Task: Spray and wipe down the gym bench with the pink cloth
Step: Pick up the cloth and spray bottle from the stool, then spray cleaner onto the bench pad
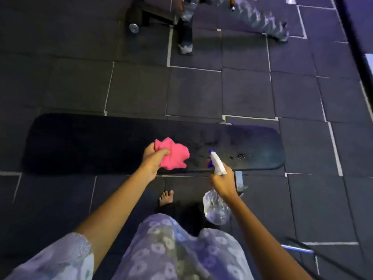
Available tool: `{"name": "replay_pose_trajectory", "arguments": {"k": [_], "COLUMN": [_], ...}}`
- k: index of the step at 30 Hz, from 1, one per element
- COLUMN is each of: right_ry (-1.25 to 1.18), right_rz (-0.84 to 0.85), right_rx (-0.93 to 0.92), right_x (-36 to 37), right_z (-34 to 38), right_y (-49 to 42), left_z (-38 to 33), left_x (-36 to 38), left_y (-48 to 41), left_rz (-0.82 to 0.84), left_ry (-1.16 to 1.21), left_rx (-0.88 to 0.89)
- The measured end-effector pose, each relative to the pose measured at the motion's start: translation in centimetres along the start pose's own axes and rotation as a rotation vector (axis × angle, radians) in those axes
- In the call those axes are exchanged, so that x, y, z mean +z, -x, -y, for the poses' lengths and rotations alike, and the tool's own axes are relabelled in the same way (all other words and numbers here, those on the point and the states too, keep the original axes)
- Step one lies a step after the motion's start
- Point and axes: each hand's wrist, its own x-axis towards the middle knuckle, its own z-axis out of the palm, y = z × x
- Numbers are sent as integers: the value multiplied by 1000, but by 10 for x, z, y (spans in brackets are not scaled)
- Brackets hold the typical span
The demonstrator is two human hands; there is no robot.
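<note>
Head view looks down on a long black bench lying across the middle of the frame from left to right, with rounded corners. Toward its right end the pad shows a few shiny spots that look like spray drops, though the dim light makes this hard to confirm.

A pink cloth is bunched up at the near edge of the bench, about at its middle. Whether it rests on the pad or hangs just above it cannot be told. The left hand grips the cloth, with fingers and thumb curled round its left part and the loose folds spilling out to the right.

Just right of the cloth is a spray bottle with a white head and a blue tip. The nozzle points up the frame over the near edge of the bench, and the clear body hangs below the wrist. The right hand is wrapped round the neck of the bottle, fingers closed about it at the trigger.

Below the hands, a bare foot stands on the floor close to the bench, and a pale patterned garment fills the bottom centre of the frame.

Dark square floor tiles with pale seams spread all around. At the top of the frame stand a dark frame with a small wheel and, right of it, another person's leg and shoe. A metal bar shows at the lower right.
</note>
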Motion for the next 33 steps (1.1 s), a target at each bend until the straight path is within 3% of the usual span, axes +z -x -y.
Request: {"name": "replay_pose_trajectory", "arguments": {"k": [3, 7, 9, 13, 16, 23, 29, 33], "right_ry": [-22, -34, 6, 122, 127, 288, 376, 339], "right_rz": [63, 148, 181, 231, 293, 408, 354, 236], "right_rx": [46, 132, 155, 170, 232, 311, 257, 295], "right_x": [22, 56, 71, 93, 96, 78, 48, 17], "right_z": [-4, -20, -28, -47, -57, -67, -63, -71], "right_y": [-44, -100, -121, -160, -182, -225, -248, -260], "left_z": [13, 66, 93, 134, 140, 143, 143, 144], "left_x": [-18, -46, -46, -19, 7, 66, 104, 135], "left_y": [-60, -113, -119, -129, -141, -170, -179, -184], "left_rz": [-93, -587, -677, -324, -132, -35, -78, 25], "left_ry": [16, -268, -482, -987, -1216, -1425, -1455, -1477], "left_rx": [52, 88, 169, 585, 736, 683, 550, 586]}}
